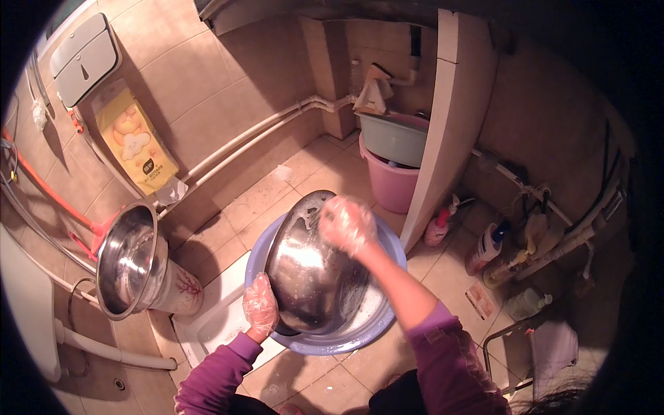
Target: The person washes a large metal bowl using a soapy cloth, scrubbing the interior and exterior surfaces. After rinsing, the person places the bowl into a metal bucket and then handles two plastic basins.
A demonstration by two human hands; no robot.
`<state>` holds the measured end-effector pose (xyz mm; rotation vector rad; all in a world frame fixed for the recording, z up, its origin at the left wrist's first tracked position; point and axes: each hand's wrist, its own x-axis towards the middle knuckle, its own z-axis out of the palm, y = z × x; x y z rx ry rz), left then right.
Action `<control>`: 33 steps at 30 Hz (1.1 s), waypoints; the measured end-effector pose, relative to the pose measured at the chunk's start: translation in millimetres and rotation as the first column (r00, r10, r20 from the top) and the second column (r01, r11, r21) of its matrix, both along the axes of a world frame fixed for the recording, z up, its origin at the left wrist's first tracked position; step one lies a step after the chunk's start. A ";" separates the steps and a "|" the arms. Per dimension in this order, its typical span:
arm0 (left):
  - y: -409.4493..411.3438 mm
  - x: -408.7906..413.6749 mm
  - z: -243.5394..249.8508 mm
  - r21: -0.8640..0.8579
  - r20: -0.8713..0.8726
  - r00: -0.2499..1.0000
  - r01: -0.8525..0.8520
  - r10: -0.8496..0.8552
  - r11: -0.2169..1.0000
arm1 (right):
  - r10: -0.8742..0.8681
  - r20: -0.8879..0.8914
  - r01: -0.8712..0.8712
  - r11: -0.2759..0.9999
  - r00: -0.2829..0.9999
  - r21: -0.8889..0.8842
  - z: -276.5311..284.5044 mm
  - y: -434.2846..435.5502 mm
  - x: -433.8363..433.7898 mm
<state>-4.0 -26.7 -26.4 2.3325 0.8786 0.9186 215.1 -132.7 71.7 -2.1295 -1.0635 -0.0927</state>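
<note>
A large metal bowl is tilted with its rounded outside towards me, over a blue plastic basin that holds sudsy water. My left hand, in a clear plastic glove, grips the bowl's rim at the lower left. Also gloved in clear plastic, my right hand is closed against the upper right of the bowl's wet outer surface. A bit of something dark and mesh-like shows at its fingers, too blurred to name.
Left of the basin, another metal bowl rests on a white bin. A white squat-toilet pan lies partly under the basin. Behind the partition wall stands a pink bucket with a pale green basin. Several bottles stand at right.
</note>
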 end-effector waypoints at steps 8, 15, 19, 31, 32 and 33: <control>-13.7 1.8 27.4 -0.164 0.013 1.000 -0.019 0.022 0.986 | 0.073 0.025 -0.073 0.997 0.997 -0.005 -0.8 -4.6 -16.6; -15.3 3.0 26.1 -0.113 0.057 0.997 -0.047 0.054 0.992 | 0.197 0.021 -0.197 0.980 0.980 0.004 11.1 -19.1 -30.0; -10.3 3.3 25.3 0.110 -0.005 0.999 -0.051 0.052 0.993 | -0.117 -0.231 0.064 0.973 0.966 -0.224 20.3 -10.7 15.9; -5.2 -3.9 -2.8 0.171 -0.089 0.995 -0.036 0.052 0.985 | 0.266 0.086 -0.268 0.963 0.960 0.012 4.2 -8.2 -28.3; -2.9 -2.9 -7.0 0.132 -0.099 0.994 -0.032 0.046 0.991 | 0.181 0.079 -0.179 0.983 0.980 -0.024 2.3 -2.9 -22.6; -0.9 -4.8 -10.9 0.094 -0.119 0.992 -0.029 0.040 0.995 | 0.095 0.066 -0.091 0.994 0.993 -0.059 1.8 2.8 -13.7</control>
